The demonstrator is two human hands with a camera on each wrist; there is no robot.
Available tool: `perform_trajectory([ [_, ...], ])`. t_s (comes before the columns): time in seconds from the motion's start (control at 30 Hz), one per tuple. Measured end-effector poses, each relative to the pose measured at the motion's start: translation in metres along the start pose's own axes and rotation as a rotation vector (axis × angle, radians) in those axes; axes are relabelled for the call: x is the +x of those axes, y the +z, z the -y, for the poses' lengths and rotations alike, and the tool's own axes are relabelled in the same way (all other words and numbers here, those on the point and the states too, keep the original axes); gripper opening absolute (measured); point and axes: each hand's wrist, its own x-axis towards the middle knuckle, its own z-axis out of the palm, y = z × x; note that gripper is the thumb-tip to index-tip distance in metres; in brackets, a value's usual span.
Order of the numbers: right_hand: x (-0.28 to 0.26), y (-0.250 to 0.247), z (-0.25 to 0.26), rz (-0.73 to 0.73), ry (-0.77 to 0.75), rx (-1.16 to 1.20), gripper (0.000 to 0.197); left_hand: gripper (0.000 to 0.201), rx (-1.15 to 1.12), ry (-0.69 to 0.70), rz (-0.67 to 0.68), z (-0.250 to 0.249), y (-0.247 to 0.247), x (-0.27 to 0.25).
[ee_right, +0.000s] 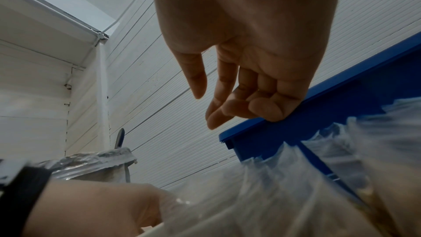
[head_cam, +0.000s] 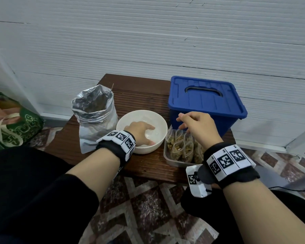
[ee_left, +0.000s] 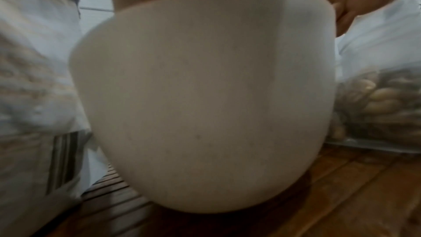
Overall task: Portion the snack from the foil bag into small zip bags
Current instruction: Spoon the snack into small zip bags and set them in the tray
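In the metal tray (head_cam: 173, 160): several filled zip bags (head_cam: 180, 147).

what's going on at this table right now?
A person is bagging snacks. Their left hand reaches into the white bowl, which seems to hold clear empty bags. Their right hand hovers, holding nothing, above filled zip bags standing in a metal tray. The foil bag stands open at left; a closed blue box sits behind.

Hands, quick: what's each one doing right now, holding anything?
Left hand: inside the white bowl, on clear plastic there; grip cannot be told.
Right hand: above the filled zip bags, fingers loosely curled, holding nothing.
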Motion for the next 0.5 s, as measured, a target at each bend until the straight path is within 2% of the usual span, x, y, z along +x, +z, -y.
perform_trajectory([
  [0.1, 0.000, 0.002, 0.000, 0.009, 0.006, -0.003, 0.023, 0.058, 0.001, 0.007, -0.075, 0.001, 0.003, 0.005],
  [0.33, 0.003, 0.005, 0.001, 0.015, 0.020, -0.015, 0.023, 0.011, -0.189, 0.000, -0.262, 0.001, -0.001, 0.005],
  [0.5, 0.003, 0.007, 0.002, 0.017, 0.001, -0.047, 0.020, 0.009, -0.470, -0.015, -0.398, -0.007, -0.014, -0.001],
])
